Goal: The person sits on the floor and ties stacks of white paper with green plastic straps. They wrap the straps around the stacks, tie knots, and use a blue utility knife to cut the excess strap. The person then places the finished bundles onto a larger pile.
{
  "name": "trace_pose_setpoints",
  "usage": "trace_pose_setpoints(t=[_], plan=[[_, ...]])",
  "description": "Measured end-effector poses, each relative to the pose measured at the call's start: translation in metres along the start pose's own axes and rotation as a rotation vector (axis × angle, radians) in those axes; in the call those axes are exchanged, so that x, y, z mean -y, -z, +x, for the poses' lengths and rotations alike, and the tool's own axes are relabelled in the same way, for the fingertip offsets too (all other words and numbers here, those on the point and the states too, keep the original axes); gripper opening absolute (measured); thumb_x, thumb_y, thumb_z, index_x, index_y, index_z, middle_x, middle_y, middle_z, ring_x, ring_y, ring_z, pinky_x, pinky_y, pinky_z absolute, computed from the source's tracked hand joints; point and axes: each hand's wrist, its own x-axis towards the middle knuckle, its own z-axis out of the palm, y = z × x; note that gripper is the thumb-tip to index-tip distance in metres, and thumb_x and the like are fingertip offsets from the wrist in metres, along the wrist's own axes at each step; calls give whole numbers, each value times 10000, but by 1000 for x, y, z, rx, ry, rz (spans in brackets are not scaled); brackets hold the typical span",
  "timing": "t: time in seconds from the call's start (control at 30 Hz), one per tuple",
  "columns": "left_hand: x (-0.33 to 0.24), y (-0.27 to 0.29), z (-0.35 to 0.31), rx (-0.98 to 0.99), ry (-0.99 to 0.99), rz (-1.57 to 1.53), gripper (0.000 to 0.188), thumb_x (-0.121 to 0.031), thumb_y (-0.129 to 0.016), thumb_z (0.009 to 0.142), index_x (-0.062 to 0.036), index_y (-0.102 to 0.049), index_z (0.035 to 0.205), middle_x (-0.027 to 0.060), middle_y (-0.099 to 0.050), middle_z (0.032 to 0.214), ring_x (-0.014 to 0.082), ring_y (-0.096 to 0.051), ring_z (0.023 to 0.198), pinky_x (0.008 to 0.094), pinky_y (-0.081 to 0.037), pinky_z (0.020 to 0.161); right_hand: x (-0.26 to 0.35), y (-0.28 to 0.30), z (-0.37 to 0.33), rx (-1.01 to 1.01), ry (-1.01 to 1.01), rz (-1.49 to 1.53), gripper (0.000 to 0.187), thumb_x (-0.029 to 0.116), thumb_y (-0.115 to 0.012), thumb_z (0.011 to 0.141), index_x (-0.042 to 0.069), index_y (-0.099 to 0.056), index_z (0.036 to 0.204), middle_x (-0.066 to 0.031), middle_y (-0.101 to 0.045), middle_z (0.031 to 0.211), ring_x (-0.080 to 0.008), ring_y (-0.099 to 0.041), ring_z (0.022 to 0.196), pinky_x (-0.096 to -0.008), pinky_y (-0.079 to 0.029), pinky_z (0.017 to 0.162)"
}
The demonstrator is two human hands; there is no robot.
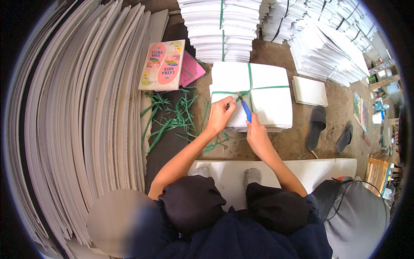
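Note:
In front of me lies a stack of flat white cardboard pieces (272, 105), bound crosswise by green plastic strapping (269, 87) with its knot near the middle. My left hand (221, 113) is closed at the stack's near left, its fingers pinching a loose end of the green strapping close to the knot. My right hand (257, 136) grips a blue-handled cutter (246, 109) from the near side. The cutter's metal tip points away from me and meets the strapping at the knot. Whether the tip touches or cuts the strap is too small to tell.
Tall rows of cardboard sheets (92, 103) stand at the left. Cut green strips (179, 113) lie on the floor beside pink printed cardboard (166, 64). Bundled white stacks (220, 32) rise behind. Dark slippers (317, 127) and a small white stack (310, 91) lie right.

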Motion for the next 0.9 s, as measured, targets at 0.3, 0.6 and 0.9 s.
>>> trace_pose_setpoints(t=[0.3,0.6,0.9], plan=[[15,41,-1,-275,-44,-112,271,-165,-455,884,1,-420,672,-22,-341,573,65,-323,573,230,-319,522,6,1,7,2,-127,150,174,164,-394,907,-2,-415,958,-113,-496,560,-200,-539,498,-320,-423,453],[52,187,-45,-550,40,426,272,-214,-458,859,6,-592,770,102,-483,553,214,-493,553,335,-388,565,56,-114,29,488,-44,789,241,227,-451,899,3,-462,986,-46,-460,701,-81,-472,524,-238,-436,496],[109,216,-109,-648,170,698,282,-141,-554,802,-49,-514,1066,166,-465,1044,331,-429,1007,418,-350,857,10,-232,55,508,229,122,466,182,-483,849,-24,-337,1240,-218,-448,1132,-346,-419,1070,-391,-336,917]])
